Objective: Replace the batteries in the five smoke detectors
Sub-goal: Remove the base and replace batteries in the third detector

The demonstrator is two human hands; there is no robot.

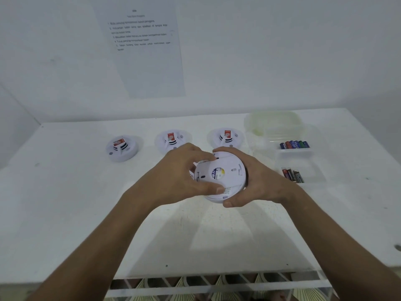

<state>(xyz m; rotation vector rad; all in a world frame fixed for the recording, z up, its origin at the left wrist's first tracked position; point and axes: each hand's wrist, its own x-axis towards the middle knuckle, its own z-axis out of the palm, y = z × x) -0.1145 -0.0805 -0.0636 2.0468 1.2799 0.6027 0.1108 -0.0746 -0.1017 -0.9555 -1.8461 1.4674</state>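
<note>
A plain white wall (pixel 282 51) stands behind a flat white painted table (pixel 65 213), and a white printed paper sheet (pixel 145 51) with a few lines of text is fixed on it. The table top has small dark marks and soft grey shadows. Below its front edge, a floor with a beige and dark fan pattern (pixel 217 287) is visible.

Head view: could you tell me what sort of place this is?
Probably a staged indoor workstation: a white table against a plain wall, a printed instruction sheet taped up, and clear tubs of batteries.

Both hands on an upturned smoke detector

The left hand (pixel 178 170) and right hand (pixel 253 181) grip the smoke detector (pixel 223 177) above the white table (pixel 86 203), base up.
</note>
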